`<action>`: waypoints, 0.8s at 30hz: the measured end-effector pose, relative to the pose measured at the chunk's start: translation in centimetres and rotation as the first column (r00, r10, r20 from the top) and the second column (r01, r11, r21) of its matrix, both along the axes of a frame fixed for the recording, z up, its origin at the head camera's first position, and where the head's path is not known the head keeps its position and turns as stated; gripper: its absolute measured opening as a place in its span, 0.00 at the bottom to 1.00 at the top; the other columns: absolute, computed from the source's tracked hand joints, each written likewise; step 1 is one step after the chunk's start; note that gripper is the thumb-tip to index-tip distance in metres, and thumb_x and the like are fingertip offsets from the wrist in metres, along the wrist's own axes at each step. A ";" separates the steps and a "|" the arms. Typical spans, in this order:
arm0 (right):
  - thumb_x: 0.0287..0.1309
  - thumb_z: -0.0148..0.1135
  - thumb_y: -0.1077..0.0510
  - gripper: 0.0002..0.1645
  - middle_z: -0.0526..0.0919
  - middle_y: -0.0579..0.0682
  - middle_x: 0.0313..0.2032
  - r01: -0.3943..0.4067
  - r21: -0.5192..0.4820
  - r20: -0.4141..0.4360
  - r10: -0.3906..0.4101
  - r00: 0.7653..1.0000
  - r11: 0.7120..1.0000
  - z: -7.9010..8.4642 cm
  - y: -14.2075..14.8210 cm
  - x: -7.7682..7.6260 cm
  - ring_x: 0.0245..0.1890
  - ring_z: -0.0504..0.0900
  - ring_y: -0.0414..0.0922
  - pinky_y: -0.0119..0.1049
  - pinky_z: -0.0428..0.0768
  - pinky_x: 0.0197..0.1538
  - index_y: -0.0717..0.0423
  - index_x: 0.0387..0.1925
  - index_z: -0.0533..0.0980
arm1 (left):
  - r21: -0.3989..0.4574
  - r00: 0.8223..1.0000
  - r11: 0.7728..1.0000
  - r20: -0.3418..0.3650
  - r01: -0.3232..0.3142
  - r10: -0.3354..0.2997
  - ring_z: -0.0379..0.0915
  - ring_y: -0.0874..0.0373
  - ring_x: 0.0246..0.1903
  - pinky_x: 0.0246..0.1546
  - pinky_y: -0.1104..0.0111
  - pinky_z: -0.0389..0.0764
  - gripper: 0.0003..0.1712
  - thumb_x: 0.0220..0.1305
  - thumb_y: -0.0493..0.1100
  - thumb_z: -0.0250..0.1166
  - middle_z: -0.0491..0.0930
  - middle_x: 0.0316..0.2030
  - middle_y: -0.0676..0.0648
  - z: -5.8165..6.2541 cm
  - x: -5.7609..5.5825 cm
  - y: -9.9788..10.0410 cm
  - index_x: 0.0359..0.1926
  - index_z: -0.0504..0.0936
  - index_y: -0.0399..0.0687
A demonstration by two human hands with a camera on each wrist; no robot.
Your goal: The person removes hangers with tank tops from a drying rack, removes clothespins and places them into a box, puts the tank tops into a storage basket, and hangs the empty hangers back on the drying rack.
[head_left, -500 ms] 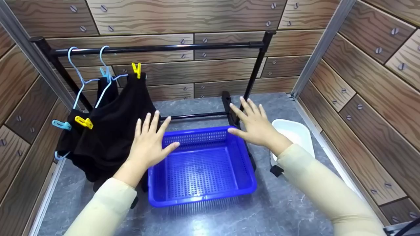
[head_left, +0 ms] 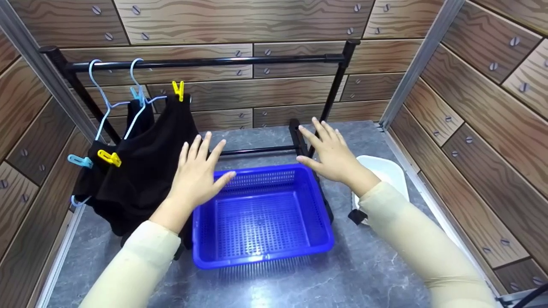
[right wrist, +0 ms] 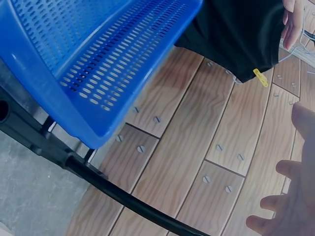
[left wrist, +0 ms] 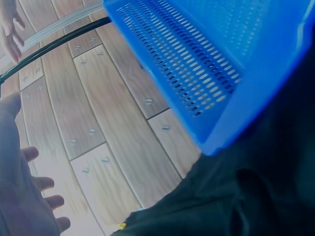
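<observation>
Only the head view shows nearly all the blue basket [head_left: 259,222], mid-frame, looking longer left to right. The left hand [head_left: 195,182] and right hand [head_left: 336,160] have fingers spread apart.

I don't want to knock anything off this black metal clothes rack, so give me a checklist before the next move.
1. Left hand and right hand holding nothing: ok.
2. Two light-blue wire hangers hooked over black metal rail: ok.
3. Front black fabric garment held by two yellow plastic clips: ok.
4. Blue perforated plastic basket upright: ok.
5. Garment clear of basket: cannot tell, left hand partly blocks view.
6. White rounded tray in full view: not ok, cream right sleeve overlaps it.
</observation>
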State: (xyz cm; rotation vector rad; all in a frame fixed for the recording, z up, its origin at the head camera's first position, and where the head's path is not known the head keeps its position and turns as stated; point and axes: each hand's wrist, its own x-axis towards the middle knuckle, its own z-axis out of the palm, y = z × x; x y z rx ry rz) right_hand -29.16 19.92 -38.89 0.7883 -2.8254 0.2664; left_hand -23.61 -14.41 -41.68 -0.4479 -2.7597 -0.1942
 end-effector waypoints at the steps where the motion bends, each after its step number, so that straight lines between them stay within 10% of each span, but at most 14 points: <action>1: 0.56 0.42 0.27 0.45 0.39 0.53 0.71 0.003 -0.006 -0.002 -0.003 1.000 1.000 0.2 -0.1 0.0 0.70 0.41 0.57 0.58 0.42 0.65 0.35 0.70 0.45 | 0.001 1.000 1.000 -0.006 0.002 -0.002 0.37 0.44 0.69 0.65 0.48 0.36 0.46 0.57 0.75 0.44 0.44 0.70 0.40 0.3 -0.1 0.1 0.70 0.51 0.59; 24: 0.60 0.45 0.34 0.36 0.56 0.53 0.67 -0.027 -0.186 -0.215 -0.013 0.977 0.982 3.1 -2.0 -2.1 0.64 0.57 0.56 0.55 0.56 0.62 0.41 0.67 0.57 | 0.093 0.966 0.994 -0.254 0.063 -0.037 0.50 0.44 0.66 0.65 0.52 0.44 0.39 0.60 0.68 0.47 0.58 0.66 0.40 3.7 -2.8 1.1 0.66 0.62 0.53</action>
